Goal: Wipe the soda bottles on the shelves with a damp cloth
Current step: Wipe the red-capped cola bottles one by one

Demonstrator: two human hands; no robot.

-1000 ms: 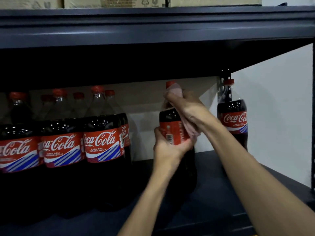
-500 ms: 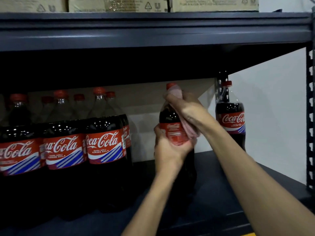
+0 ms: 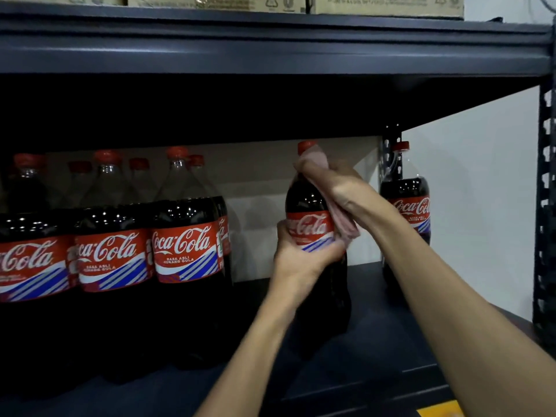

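A large cola bottle point(image 3: 310, 224) with a red cap and red label stands upright on the dark shelf point(image 3: 376, 350), apart from the others. My left hand point(image 3: 298, 260) grips its body just under the label. My right hand point(image 3: 340, 188) holds a pink cloth point(image 3: 346, 224) pressed against the bottle's neck and right shoulder; the cloth reaches up to the cap. Several matching bottles point(image 3: 186, 251) are packed together at the left. One more bottle point(image 3: 412, 206) stands at the back right, partly hidden by my right forearm.
The upper shelf beam point(image 3: 270, 46) hangs low over the bottle caps, with cardboard boxes point(image 3: 216, 1) on top. A perforated metal upright point(image 3: 544, 206) bounds the right side. A white wall lies behind. A yellow patch point(image 3: 439, 409) shows at the bottom right.
The bottle has turned in my left hand: the logo side of the label now faces me instead of the barcode side. My right hand stays at the neck with the cloth.
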